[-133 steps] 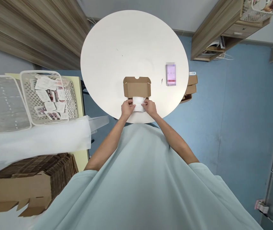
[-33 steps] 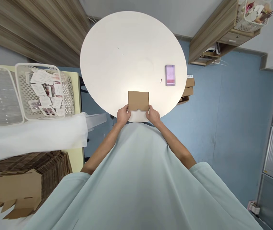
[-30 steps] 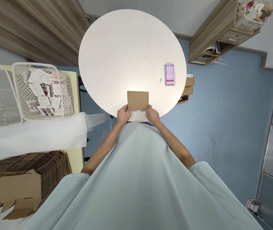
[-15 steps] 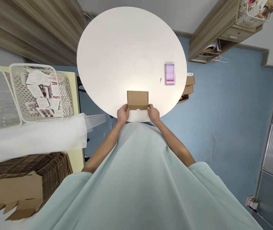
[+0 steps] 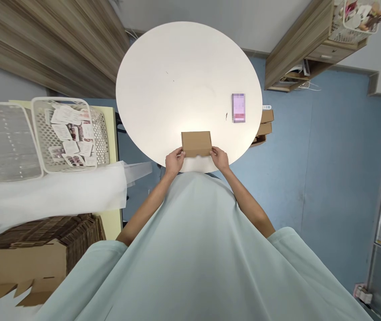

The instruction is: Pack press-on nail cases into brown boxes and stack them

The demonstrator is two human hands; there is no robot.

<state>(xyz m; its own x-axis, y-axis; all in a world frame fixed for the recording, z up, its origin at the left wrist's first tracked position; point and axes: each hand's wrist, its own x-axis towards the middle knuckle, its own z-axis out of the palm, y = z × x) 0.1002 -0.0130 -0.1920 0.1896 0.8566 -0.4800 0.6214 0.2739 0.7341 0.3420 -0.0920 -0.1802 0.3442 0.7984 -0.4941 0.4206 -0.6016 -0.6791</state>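
A small brown cardboard box (image 5: 196,142) with its lid down is at the near edge of the round white table (image 5: 190,58). My left hand (image 5: 174,161) is closed on the box's near left corner, thumb and fingers pinching it. At the near right corner my right hand (image 5: 220,158) grips the box in the same way. The front side of the box faces me, with a small notch at its lower edge. Whether its underside touches the table I cannot tell.
A phone (image 5: 238,108) with a blurred screen lies on the table's right side. To the left are a white basket (image 5: 101,138) of printed cards, a white roll (image 5: 53,194) and stacked flat cardboard (image 5: 83,236). Small boxes (image 5: 266,117) stand beyond the table's right edge.
The box has turned slightly between my hands and its front side shows more. Both hands keep hold at its near corners. The whole view has shifted a little.
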